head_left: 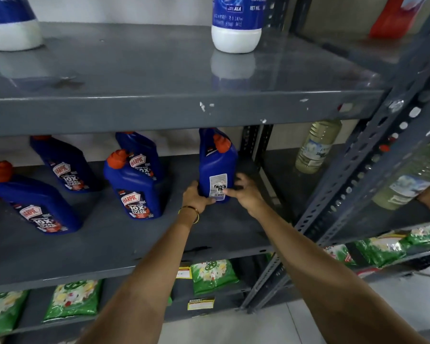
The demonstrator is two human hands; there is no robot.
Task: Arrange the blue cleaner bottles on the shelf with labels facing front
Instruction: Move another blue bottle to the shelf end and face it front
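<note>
A blue cleaner bottle (215, 162) with a red cap stands upright at the right end of the grey middle shelf (124, 239). Its white barcode label faces me. My left hand (195, 196) grips its lower left side and my right hand (246, 192) holds its lower right side. To the left stand several more blue bottles with front labels facing out: one (134, 184) in the middle, one (142, 150) behind it, one (65, 165) further left, and one (35, 202) at the far left.
The upper shelf (184, 108) overhangs the bottles and carries white-and-blue bottles (237, 23). A slotted steel upright (358, 184) stands right of my hands. Pale liquid bottles (315, 147) fill the neighbouring bay. Green packets (214, 275) lie on the shelf below.
</note>
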